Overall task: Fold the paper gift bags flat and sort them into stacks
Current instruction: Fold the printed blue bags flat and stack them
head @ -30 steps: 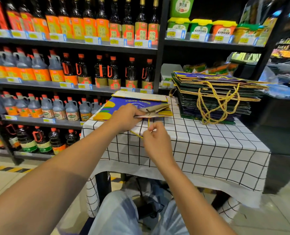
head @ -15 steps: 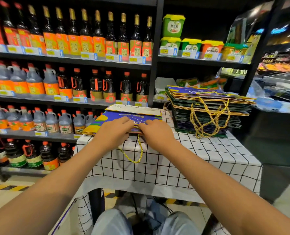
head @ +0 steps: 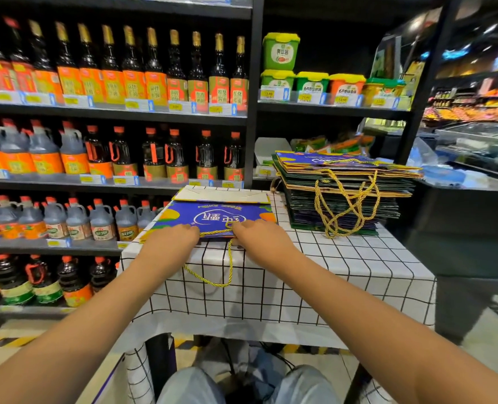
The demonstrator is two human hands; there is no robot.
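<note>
A blue paper gift bag (head: 216, 214) with white lettering lies flattened on the checked table, its pale bottom flap (head: 221, 196) folded up at the far end. It seems to rest on a few other flat bags. My left hand (head: 170, 242) and my right hand (head: 260, 240) both hold its near edge, fingers on top and thumbs at the rim. Its gold cord handle (head: 227, 272) hangs loose toward me between the hands. A tall stack of folded bags (head: 344, 196) stands to the right, gold cords dangling down its front.
The table (head: 344, 275) has a white cloth with black grid lines; its near edge is close to my knees (head: 189, 386). Behind and left are shelves of sauce bottles (head: 119, 153). Green and orange tubs (head: 311, 83) sit on the shelf above the stack.
The bag's open mouth has been pressed flat. My right hand moved from the cord up to the bag's near edge, beside my left hand. The camera tilted down slightly.
</note>
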